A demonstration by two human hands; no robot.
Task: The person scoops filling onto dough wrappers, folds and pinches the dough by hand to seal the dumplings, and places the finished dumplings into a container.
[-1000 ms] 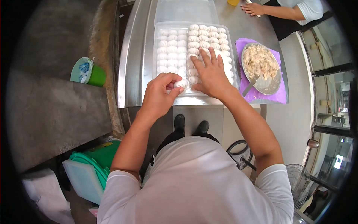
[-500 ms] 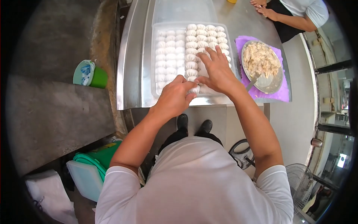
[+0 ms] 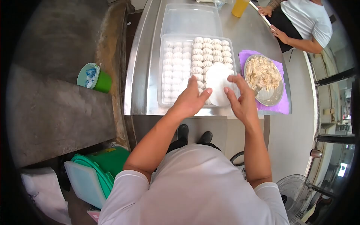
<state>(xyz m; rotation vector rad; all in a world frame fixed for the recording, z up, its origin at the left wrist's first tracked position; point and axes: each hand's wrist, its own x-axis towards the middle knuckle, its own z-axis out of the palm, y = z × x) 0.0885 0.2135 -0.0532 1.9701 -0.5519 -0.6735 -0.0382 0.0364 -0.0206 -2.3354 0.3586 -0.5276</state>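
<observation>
A clear plastic tray (image 3: 161, 90) holds rows of pleated white dumplings (image 3: 207, 51), with the ones on its left side lying under a whitish translucent cover. Over the front right of the tray lies a smooth white sheet (image 3: 217, 84), whose material I cannot tell. My left hand (image 3: 187, 99) hovers at the sheet's left, above the front dumplings, thumb and fingers spread. At the sheet's right edge, my right hand (image 3: 242, 99) has its thumb and curved fingers apart, the tips touching or just over the edge. Some dumplings are hidden beneath the sheet and hands.
Right of the tray, a metal bowl of pale filling (image 3: 264, 75) with a utensil sits on a purple cloth (image 3: 285, 107). Behind the tray lies a clear lid (image 3: 191, 20). A yellow container (image 3: 240, 7) and another person's hands (image 3: 278, 33) are at the far right of the steel table (image 3: 138, 75).
My hands have parted, after being close together at the front dumplings. The white sheet now shows plainly between them. The view has shifted, and the other person's hands have moved apart.
</observation>
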